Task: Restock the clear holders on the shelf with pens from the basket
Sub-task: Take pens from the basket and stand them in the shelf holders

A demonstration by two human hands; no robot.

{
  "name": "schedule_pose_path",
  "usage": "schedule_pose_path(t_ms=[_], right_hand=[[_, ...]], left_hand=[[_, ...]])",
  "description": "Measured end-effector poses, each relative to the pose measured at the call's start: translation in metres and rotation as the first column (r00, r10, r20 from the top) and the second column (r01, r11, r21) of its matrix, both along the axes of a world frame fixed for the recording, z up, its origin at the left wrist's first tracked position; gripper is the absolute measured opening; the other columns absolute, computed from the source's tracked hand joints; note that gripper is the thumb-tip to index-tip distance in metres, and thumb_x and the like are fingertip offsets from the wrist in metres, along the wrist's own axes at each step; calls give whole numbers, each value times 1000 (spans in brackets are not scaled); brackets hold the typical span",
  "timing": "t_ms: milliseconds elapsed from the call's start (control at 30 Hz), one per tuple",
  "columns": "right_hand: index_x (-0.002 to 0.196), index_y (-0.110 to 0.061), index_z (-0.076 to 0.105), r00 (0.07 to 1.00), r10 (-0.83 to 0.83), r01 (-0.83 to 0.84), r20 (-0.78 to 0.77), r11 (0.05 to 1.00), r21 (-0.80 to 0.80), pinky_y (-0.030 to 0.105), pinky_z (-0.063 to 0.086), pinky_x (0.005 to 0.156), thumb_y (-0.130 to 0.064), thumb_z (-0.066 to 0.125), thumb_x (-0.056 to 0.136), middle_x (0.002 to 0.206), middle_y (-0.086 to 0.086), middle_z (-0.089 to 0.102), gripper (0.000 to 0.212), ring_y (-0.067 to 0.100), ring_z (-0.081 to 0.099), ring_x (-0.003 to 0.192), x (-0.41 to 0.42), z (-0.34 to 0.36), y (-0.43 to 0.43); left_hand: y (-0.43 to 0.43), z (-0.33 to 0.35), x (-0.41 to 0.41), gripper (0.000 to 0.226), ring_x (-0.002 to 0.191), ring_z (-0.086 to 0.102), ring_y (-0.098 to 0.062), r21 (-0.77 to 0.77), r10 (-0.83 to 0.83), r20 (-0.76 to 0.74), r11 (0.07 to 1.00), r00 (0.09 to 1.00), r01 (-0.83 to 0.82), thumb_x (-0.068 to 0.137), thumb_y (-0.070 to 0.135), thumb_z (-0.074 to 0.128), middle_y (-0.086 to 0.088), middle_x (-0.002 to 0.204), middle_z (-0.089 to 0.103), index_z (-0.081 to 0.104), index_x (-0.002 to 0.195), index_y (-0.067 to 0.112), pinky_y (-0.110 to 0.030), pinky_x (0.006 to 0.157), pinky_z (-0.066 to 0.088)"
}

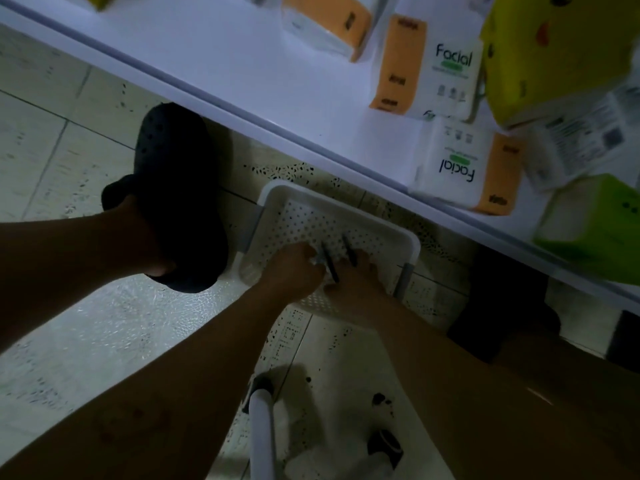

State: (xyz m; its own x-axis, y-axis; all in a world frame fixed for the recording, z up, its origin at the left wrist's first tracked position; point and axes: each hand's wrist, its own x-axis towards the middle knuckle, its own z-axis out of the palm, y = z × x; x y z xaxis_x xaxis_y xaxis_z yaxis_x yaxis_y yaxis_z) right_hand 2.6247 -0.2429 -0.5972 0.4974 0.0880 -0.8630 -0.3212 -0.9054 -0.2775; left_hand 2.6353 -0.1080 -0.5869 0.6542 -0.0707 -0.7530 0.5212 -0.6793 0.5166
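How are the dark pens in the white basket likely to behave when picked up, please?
The pens look slim and straight, so they are probably stiff and light. Their narrow barrels might roll on the basket floor if dropped. The left hand and right hand seem to pinch them in the fingers alone, suggesting little effort.

Black clog (176, 188) on speckled pale tile floor (69, 150), orange-and-white tissue packs (429, 67) marked Facial, one pack (460, 164) upside down; yellow box (554, 53), green box (595, 230); white tube (261, 438) at bottom edge
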Motion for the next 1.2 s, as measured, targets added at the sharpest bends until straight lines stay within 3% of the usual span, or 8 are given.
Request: schedule_pose_path(t_ms=[67,200,400,533,700,867,1000,1200], right_hand=[[153,-30,3,997,-75,75,13,997,15,45,29,111,-26,48,94,153,5,6,74,33,18,136,-1,-1,1],[149,-17,26,980,-188,184,56,980,81,41,31,113,-24,49,96,150,10,20,59,33,30,132,2,0,-4],[138,-15,45,971,-188,187,151,982,19,34,28,107,-14,55,91,148,13,26,48,31,25,135,-11,15,-10],[116,-7,62,948,-223,207,229,974,92,37,35,104,-11,54,93,136,16,41,24,31,39,123,-14,22,-12],[83,-9,76,861,-449,410,239,891,196,21,40,63,-25,63,93,71,-2,62,23,13,59,72,-11,37,-22],[101,-16,74,863,-416,404,287,909,102,17,42,75,-13,66,89,108,0,71,15,15,64,94,-12,43,-30],[89,-19,69,847,-448,438,286,893,104,25,51,73,-8,66,87,102,1,70,11,18,65,89,-18,45,-31],[79,-22,60,818,-501,474,282,865,163,19,46,60,-8,66,86,88,-4,65,17,9,59,73,-21,53,-36]], left_hand=[[-4,-2,3,21,68,49,-5,-10,1,16,1000,1000,-1,93,16,56,1,76,59,61,73,12,-14,61,38],[-15,-10,9,24,100,61,-30,-21,-91,16,996,996,91,90,21,61,-16,107,66,69,103,3,-34,89,50],[-29,-23,6,64,140,17,-39,133,-313,-88,937,946,322,87,42,63,-18,153,20,41,142,17,-42,115,21],[-31,-22,6,37,126,41,-35,105,-167,4,980,986,166,92,28,58,-21,135,47,60,118,2,-38,108,34],[-30,-16,11,19,104,60,-34,-7,82,0,997,997,-82,88,10,64,-22,107,64,69,96,-6,-41,94,50],[-41,-26,13,20,108,55,-29,91,51,-40,995,998,-47,92,11,56,-16,120,55,65,106,1,-41,98,48],[-43,-26,5,25,109,60,-22,43,233,31,971,972,-234,91,13,61,-11,124,61,68,115,10,-37,98,49],[-33,-11,6,7,86,65,-13,-83,506,78,862,859,-500,83,14,72,0,92,68,67,88,16,-26,74,52]])
